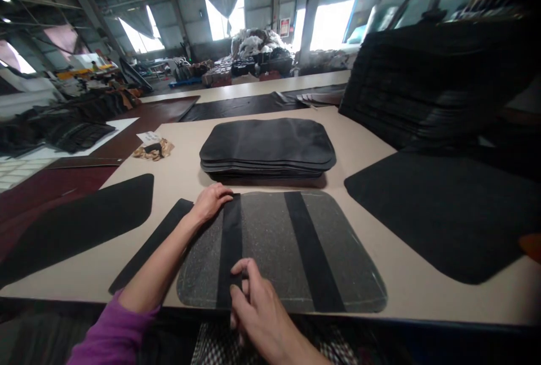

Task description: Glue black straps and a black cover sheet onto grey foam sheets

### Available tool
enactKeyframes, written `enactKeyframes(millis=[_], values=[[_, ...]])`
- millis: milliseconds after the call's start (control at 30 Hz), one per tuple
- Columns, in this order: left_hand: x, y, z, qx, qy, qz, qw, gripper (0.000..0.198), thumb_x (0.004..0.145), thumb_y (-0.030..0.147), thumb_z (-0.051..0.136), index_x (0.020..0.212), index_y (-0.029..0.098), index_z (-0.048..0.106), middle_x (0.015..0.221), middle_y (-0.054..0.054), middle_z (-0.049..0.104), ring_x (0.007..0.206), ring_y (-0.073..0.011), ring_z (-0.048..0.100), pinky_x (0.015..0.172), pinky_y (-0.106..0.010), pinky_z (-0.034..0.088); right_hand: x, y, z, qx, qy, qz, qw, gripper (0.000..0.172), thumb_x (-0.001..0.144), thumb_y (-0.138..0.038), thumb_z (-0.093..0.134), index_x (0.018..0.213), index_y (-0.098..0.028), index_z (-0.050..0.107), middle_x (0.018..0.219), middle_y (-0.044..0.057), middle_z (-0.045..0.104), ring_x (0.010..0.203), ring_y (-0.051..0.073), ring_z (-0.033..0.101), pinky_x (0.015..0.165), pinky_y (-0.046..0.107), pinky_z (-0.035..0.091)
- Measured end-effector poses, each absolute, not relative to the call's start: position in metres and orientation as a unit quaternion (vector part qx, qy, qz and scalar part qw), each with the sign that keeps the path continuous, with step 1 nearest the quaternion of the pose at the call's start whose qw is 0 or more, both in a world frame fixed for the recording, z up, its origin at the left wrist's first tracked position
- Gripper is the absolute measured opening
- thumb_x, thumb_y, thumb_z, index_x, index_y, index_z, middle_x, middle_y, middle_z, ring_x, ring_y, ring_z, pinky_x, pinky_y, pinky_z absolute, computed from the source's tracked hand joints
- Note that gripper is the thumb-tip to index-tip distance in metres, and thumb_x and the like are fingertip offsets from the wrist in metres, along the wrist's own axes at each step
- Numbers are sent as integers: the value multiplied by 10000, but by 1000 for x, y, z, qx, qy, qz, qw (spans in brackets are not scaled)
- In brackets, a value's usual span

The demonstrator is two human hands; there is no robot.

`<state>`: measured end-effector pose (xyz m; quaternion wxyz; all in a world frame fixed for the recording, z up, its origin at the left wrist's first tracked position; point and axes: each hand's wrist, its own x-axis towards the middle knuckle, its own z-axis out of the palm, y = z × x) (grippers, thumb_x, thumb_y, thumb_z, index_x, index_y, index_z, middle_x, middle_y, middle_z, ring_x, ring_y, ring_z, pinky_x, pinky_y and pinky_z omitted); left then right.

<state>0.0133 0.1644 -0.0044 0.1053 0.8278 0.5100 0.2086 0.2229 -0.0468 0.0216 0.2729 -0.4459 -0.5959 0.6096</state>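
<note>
A dark grey rounded panel lies flat at the table's front edge, its speckled side up. Across it run two black strips, the left strip and the right strip. My left hand is closed at the far end of the left strip, its fingertips on the strip by the panel's far edge. Above the near part of that strip is my right hand, thumb and forefinger bent and apart, with nothing visible between them. Whether its fingertips touch the strip I cannot tell.
Behind the panel stands a stack of black panels. Loose black pieces lie left and right, and a narrow strip lies under my left forearm. A tall dark pile rises back right. Crumpled tan material sits back left.
</note>
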Motion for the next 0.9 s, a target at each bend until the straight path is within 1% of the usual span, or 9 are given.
enactKeyframes(millis=[100,167,300,367,467,567,633,767,900], values=[[14,170,-6,835,503,205,89,203,922,318,650,1080,215,723,988,-51,708,958,-194,637,871,-316,496,216,-44,17,-433,-601,613,274,158,976,-245,378,1131,-212,385,592,-81,583,419,115,516,523,213,454],[15,172,-6,841,497,200,77,203,924,310,653,1088,208,713,1007,-51,715,961,-191,639,865,-310,497,214,-43,13,-434,-604,606,282,154,973,-236,381,1125,-211,392,584,-81,580,436,120,526,527,214,462],[16,171,-4,853,488,179,45,186,934,318,642,1072,213,710,989,-49,703,954,-192,616,855,-311,485,212,-45,11,-437,-604,604,281,133,974,-242,389,1104,-216,398,575,-83,582,422,123,521,480,206,434],[18,167,-3,855,489,170,22,219,942,327,628,1115,211,696,1054,-74,677,1006,-211,579,881,-334,465,212,-46,11,-434,-606,607,275,112,980,-253,388,1087,-219,394,575,-83,590,399,117,512,452,197,410],[21,159,-3,862,486,147,-3,238,980,328,555,1147,220,684,1148,-98,636,1096,-237,516,928,-373,419,212,-47,10,-433,-612,608,263,83,990,-273,393,1056,-224,392,567,-86,598,374,109,508,449,193,405],[24,150,-3,874,472,111,-12,288,1028,310,435,1103,226,701,1073,-88,656,1060,-238,509,912,-379,395,210,-47,3,-434,-623,601,248,64,996,-292,410,1021,-234,398,557,-87,603,373,117,527,454,200,408],[24,144,-2,879,467,97,-20,327,1040,320,397,1105,213,699,1047,-91,666,1038,-240,510,897,-380,390,209,-49,-2,-435,-640,586,242,52,999,-289,418,1005,-239,403,560,-86,609,378,121,537,466,205,410],[22,129,-1,877,469,91,-39,342,1035,379,413,1169,193,667,1069,-102,670,1050,-249,517,907,-388,393,204,-54,-8,-438,-684,536,231,10,994,-231,422,999,-239,421,561,-82,600,411,126,547,517,219,406],[18,119,-3,869,484,93,-49,337,1028,387,435,1220,194,634,1099,-107,664,1077,-248,535,934,-387,406,198,-59,-6,-450,-728,472,214,76,972,-146,431,983,-216,458,596,-43,597,519,148,584,581,238,396]])
